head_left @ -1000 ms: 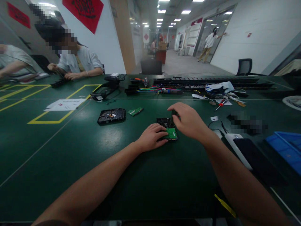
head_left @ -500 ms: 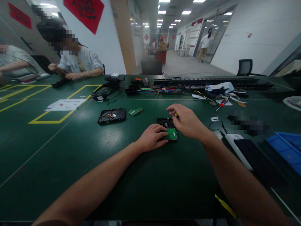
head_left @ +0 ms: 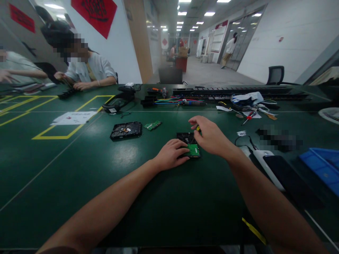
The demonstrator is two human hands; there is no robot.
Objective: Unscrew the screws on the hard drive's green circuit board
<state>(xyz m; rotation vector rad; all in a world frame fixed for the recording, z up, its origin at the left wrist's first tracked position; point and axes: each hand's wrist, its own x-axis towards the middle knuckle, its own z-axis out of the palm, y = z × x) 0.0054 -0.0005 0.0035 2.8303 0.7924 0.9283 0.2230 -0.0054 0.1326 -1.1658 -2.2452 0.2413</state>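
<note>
A black hard drive [head_left: 182, 136] with a green circuit board [head_left: 194, 150] on its near part lies flat on the dark green table. My left hand [head_left: 172, 154] grips its left side, fingertips pressed onto the board. Over the drive's right side, my right hand [head_left: 210, 135] is closed around a screwdriver [head_left: 198, 128]; only a bit of its yellow and black handle and a thin shaft show. To the left lie a second hard drive [head_left: 126, 131] and a loose green circuit board [head_left: 153, 125].
Behind are a power drill [head_left: 158, 92], coloured wires [head_left: 169, 101] and long black racks [head_left: 233, 92]. A red screwdriver [head_left: 248, 118], a phone [head_left: 282, 169] and a blue bin [head_left: 321, 165] are on the right. A person [head_left: 90, 68] sits across at left, near white papers [head_left: 74, 118].
My right hand has shifted very slightly over the drive with the screwdriver. My left hand and the drive keep their places. A person in the far background has moved a little.
</note>
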